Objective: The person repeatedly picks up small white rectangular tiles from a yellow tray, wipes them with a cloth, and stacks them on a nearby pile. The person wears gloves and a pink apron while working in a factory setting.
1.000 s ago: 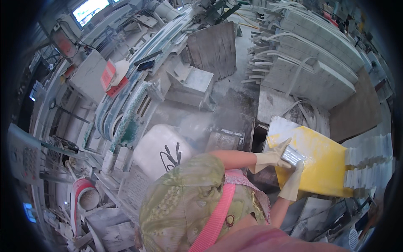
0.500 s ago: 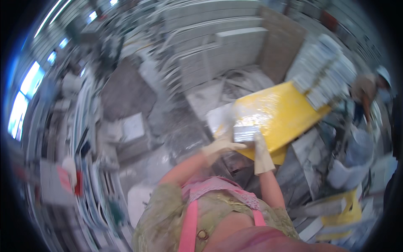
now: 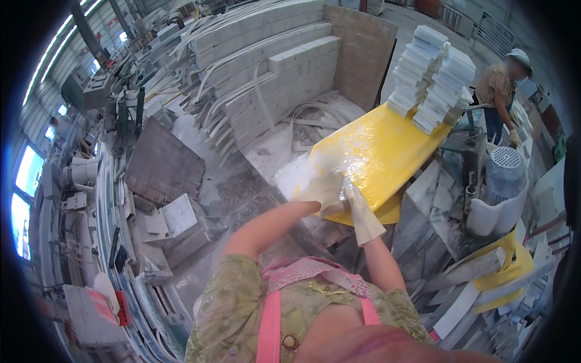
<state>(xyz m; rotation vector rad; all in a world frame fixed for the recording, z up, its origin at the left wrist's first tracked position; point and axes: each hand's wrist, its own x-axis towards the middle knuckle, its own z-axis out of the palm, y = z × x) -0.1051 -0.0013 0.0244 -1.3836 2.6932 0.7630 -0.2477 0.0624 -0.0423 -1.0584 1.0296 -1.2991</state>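
My left hand [image 3: 325,189], in a pale rubber glove, is closed at the near left edge of a wet yellow sheet [image 3: 387,160]. Close beside it, my right hand [image 3: 362,213], gloved alike, is closed with its fingers pointing away from me. Between the gloves a narrow, pale, shiny strip of a stone slab [image 3: 344,189] shows; the fingers hide most of it. At the sheet's far end stand two uneven stacks of white stone slabs [image 3: 433,78].
Stacked long stone blocks [image 3: 284,78] and a brown board [image 3: 360,54] stand beyond. Broken slabs [image 3: 423,187] lie below the sheet's right side. A white tub [image 3: 496,212] with a grey perforated basket [image 3: 506,172] is at right. Behind it, a person [image 3: 501,91] in a cap bends forward.
The view has shifted and sharpened. My hands have come closer together, and the light grey slab between them, broad before, now shows only as a narrow strip.
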